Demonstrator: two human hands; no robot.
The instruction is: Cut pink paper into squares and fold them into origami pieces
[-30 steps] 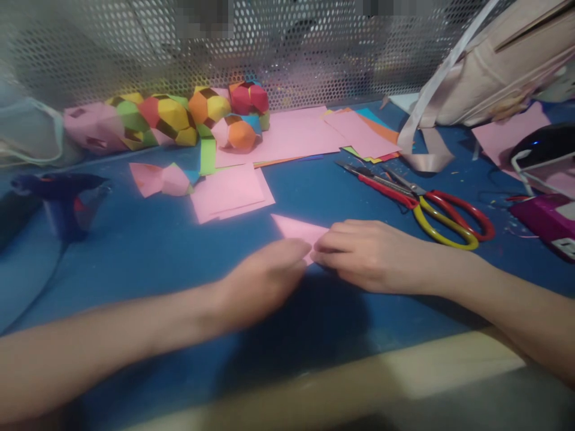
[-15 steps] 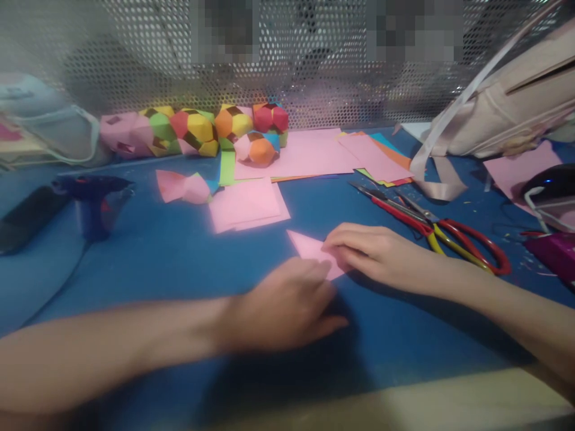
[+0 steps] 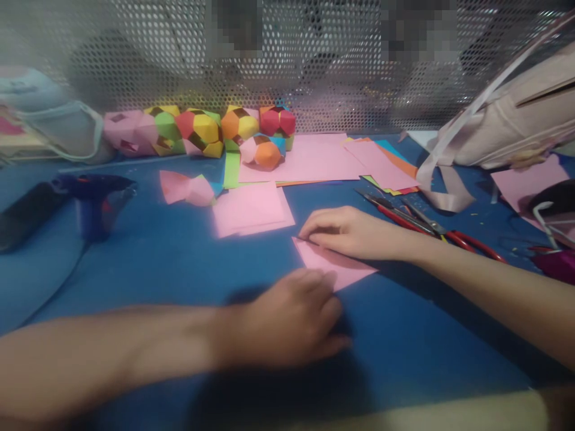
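Note:
A pink sheet of paper (image 3: 335, 265), folded into a triangle, lies on the blue tabletop. The fingers of my right hand (image 3: 348, 232) are bent and held together on the paper's far folded edge, close to its left corner. On the near side, my left hand (image 3: 290, 317) is closed, its curled fingertips on the near edge with the thumb sticking out to the right; it is slightly blurred. The tips of the left fingers cover part of that edge. Just beyond the triangle lies a small stack of pink paper squares (image 3: 249, 209).
Folded paper balls (image 3: 200, 131) line the back by a perforated metal panel (image 3: 287, 78). Coloured sheets (image 3: 314, 158) lie behind. Scissors (image 3: 417, 218) are at the right, near a ribbon (image 3: 449, 188) and a pale bag (image 3: 507, 114). A blue glue gun (image 3: 92, 200) stands left.
My right hand has slid left along the fold towards the paper's left corner, uncovering its right corner. The left hand stays near the paper's near edge. The view has shifted slightly.

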